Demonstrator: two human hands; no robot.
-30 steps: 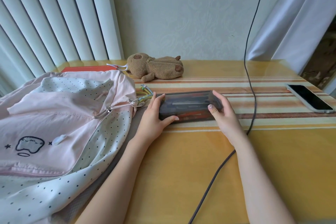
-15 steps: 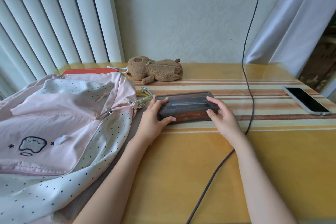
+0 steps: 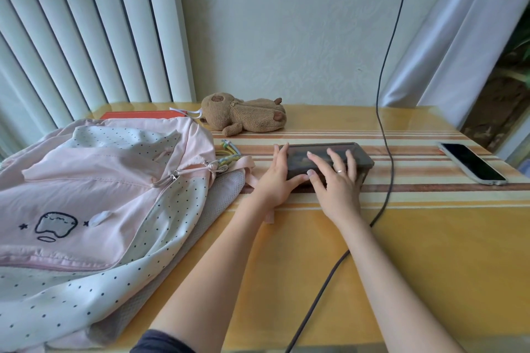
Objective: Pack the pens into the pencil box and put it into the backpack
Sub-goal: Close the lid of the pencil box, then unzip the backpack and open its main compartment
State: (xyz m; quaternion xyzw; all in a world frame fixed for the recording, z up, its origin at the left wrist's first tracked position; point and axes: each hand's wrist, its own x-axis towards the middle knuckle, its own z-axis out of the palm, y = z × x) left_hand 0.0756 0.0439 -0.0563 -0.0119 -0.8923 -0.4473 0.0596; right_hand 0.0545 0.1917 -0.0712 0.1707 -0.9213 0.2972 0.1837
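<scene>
Dark translucent plastic forms the box [image 3: 327, 162], which lies flat on the striped surface [image 3: 415, 238] just past the centre, at about one o'clock from the viewer. Its lid is seen lying down over the tray, and blurred pen shapes can be made out through it, so the packing of the pens is judged to be done or nearly so; no loose pens are seen on the surface. Whether the lid is latched cannot be told. The left hand [image 3: 276, 180] is set against the box's left end, its thumb along the near edge and its fingers [image 3: 277, 152] reaching up the end wall in a loose grip. The right hand [image 3: 337, 180] is laid over the lid with its fingers [image 3: 332, 156] spread and nearly straight, pressing down and gripping nothing. The pressing shut of the lid is judged to be the step in hand. The pink backpack [image 3: 94, 189] lies flat at nine o'clock from the box, close beside it, its zip apparently drawn closed; what it holds is hidden. Left to do, by this reading: the backpack is to be opened and the box put inside.
</scene>
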